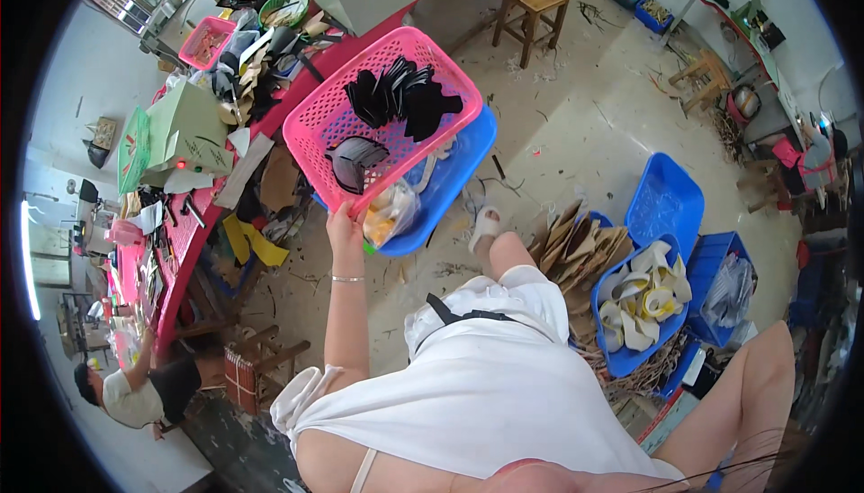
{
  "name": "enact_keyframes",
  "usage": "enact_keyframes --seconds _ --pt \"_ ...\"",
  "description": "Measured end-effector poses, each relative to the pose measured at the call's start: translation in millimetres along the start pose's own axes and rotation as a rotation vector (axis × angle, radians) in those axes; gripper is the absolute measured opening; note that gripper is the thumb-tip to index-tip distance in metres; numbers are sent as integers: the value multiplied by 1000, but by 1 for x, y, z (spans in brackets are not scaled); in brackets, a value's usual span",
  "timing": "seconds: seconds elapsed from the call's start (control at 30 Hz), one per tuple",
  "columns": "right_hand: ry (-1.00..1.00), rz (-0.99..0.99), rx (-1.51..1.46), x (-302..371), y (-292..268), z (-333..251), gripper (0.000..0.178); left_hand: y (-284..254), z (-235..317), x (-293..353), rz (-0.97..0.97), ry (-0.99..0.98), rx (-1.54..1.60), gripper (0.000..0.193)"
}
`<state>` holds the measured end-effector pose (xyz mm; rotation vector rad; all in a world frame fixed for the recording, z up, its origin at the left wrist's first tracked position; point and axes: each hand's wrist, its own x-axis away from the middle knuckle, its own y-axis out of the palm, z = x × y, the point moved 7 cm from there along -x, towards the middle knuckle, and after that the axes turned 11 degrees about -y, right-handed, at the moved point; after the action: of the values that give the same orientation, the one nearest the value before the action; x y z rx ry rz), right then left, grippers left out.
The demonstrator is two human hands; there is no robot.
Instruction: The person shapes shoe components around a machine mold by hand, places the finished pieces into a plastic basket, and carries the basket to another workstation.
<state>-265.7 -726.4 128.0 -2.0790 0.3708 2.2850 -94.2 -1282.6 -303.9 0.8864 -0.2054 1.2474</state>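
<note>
My left hand (344,225) grips the near rim of a pink perforated plastic basket (315,115), fingers closed round its edge. Inside the basket lie a fanned bunch of black flat cut pieces (400,97) and a smaller dark grey stack (357,162). Beneath it, partly covered, is a blue plastic tub (481,146) holding a clear bag with yellow-orange contents (391,212). My right arm (756,385) is bent at the right edge, and its hand is out of the picture.
To the left runs a pink-covered workbench (193,241) heaped with scraps and tools. Blue bins (666,196) on the right hold cream pieces (643,299) and plastic bags, beside stacked brown sheets (585,245). A wooden stool (533,16) stands far off; another person (135,394) sits lower left.
</note>
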Motion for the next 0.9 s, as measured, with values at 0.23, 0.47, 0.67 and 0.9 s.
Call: enact_keyframes --seconds 0.23,0.47,0.67,0.9 --pt "-95 32 6 35 85 142 42 148 -61 -123 -46 -83 157 15" --pt "-203 74 50 52 174 327 42 349 -150 -247 -9 -237 150 16" --pt "-266 88 116 49 237 457 41 529 -170 -371 -60 -233 155 14" --pt "-383 113 275 67 300 562 41 706 -151 -575 -68 -163 244 11"
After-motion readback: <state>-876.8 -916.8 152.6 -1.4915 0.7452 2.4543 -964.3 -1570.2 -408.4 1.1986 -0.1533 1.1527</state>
